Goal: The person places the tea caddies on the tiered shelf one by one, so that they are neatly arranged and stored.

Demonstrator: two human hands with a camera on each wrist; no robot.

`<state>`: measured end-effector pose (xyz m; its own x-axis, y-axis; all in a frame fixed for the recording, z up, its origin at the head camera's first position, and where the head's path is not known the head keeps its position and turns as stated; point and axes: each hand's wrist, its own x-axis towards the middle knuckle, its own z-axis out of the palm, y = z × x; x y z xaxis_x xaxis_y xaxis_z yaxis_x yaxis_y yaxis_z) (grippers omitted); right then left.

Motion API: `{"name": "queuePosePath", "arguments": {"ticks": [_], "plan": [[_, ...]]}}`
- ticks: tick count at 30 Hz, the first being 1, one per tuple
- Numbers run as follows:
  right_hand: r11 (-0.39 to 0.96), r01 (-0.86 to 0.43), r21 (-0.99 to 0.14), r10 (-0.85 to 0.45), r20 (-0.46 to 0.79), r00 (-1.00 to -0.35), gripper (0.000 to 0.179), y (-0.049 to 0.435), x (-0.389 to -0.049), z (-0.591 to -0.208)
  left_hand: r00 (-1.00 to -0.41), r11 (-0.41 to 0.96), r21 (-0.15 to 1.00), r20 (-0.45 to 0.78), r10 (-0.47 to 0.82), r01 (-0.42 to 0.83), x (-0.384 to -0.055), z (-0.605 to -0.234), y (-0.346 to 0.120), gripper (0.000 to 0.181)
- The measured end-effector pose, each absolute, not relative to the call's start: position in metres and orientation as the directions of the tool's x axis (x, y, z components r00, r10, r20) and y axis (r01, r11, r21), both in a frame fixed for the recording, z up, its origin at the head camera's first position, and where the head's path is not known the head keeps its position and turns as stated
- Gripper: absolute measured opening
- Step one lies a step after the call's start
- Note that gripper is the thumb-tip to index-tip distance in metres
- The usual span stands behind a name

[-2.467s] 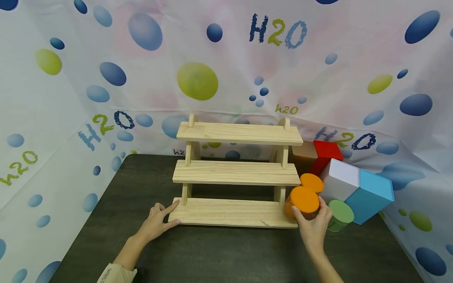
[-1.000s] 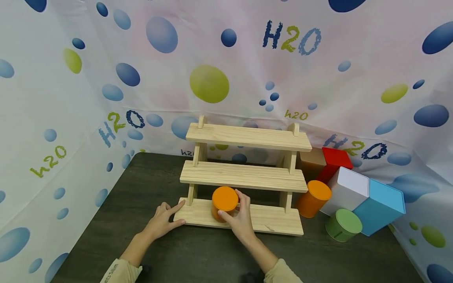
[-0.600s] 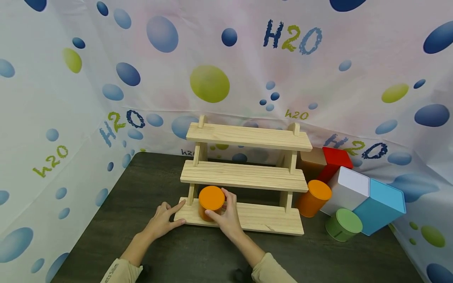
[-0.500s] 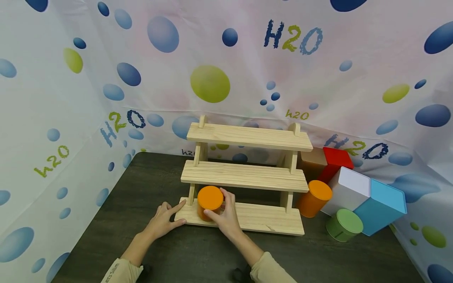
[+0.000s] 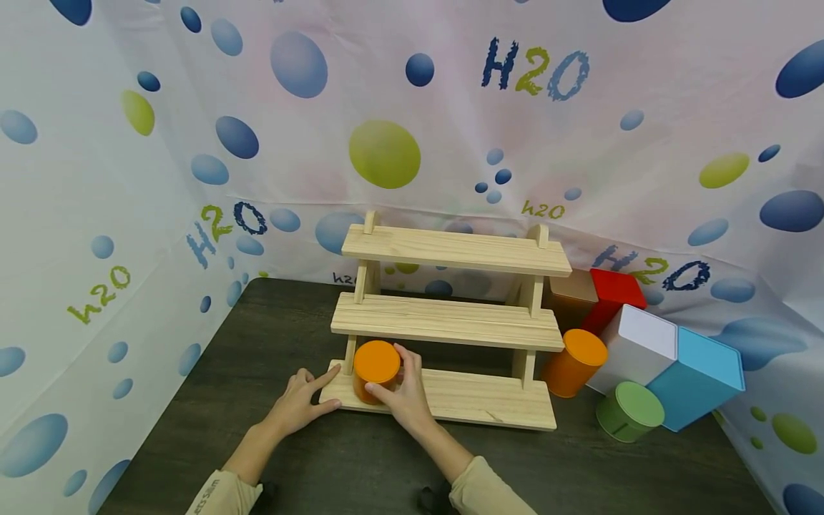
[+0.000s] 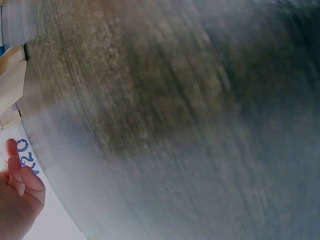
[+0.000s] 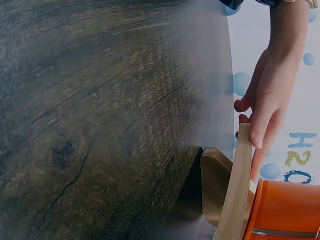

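Observation:
A three-tier wooden shelf stand [image 5: 450, 318] stands on the dark table. On the left part of its bottom board is an upright orange lidded canister [image 5: 377, 363]. My right hand [image 5: 410, 393] grips this canister from its right side, thumb in front and fingers behind. My left hand [image 5: 292, 405] rests on the bottom board's left end, index finger and thumb spread over it, other fingers curled. In the right wrist view, the left hand [image 7: 267, 110] touches the board [image 7: 235, 195] beside the canister [image 7: 285, 207]. The left wrist view shows mostly blurred table.
Right of the stand are another orange canister [image 5: 574, 363], a green canister [image 5: 629, 412], a brown box [image 5: 571, 293], a red box [image 5: 618, 295], a white box [image 5: 637, 347] and a blue box [image 5: 698, 375]. A patterned cloth [image 5: 450, 129] hangs behind the table [image 5: 347, 472].
My right hand has brought the orange canister from the stand's right end leftward along the bottom board, lately only slightly. My left hand has kept its place on the board. The head view has shifted.

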<state>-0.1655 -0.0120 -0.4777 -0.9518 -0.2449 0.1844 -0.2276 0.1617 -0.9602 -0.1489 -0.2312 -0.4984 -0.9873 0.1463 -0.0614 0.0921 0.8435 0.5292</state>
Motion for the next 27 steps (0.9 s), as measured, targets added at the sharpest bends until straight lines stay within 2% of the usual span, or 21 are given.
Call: {"name": "queuePosePath", "arguments": {"ticks": [9,17,27], "plan": [[0.165,-0.224,-0.961,-0.257,0.177,-0.950,0.077,-0.015,-0.165,-0.475,-0.987,0.843,0.528,-0.048,0.151,0.103,-0.149,-0.500,-0.231,0.068],[0.191,-0.225,-0.956,-0.262,0.171,-0.950,0.071,-0.011,-0.151,-0.447,-0.987,0.842,0.530,-0.057,0.152,0.099,-0.149,-0.501,-0.230,0.068],[0.201,-0.241,-0.950,-0.253,0.187,-0.949,0.079,-0.009,-0.164,-0.480,-0.987,0.842,0.533,-0.068,0.144,0.086,-0.149,-0.499,-0.230,0.069]]}}
